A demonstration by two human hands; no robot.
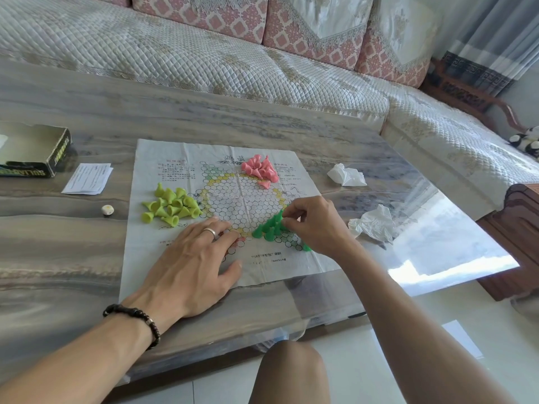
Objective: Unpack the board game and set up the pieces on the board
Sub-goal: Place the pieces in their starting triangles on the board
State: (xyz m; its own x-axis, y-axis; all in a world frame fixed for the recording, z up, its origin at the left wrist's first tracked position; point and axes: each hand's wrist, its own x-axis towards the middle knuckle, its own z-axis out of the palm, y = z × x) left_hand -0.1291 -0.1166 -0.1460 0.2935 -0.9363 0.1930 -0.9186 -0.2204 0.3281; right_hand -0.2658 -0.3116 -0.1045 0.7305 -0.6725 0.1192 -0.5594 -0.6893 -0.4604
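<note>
While left hand (192, 266) flattens board (151, 228) — right fingertips (287, 221) pinch green piece (278, 215).

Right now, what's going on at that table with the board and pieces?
A person is setting up a paper game board on the table. The left hand presses flat on the board's near edge. The right hand pinches one of the dark green pieces, several of which stand upright. The yellow-green pieces and pink pieces lie in loose heaps, not yet placed. The open box, a leaflet and a die sit to the left.
</note>
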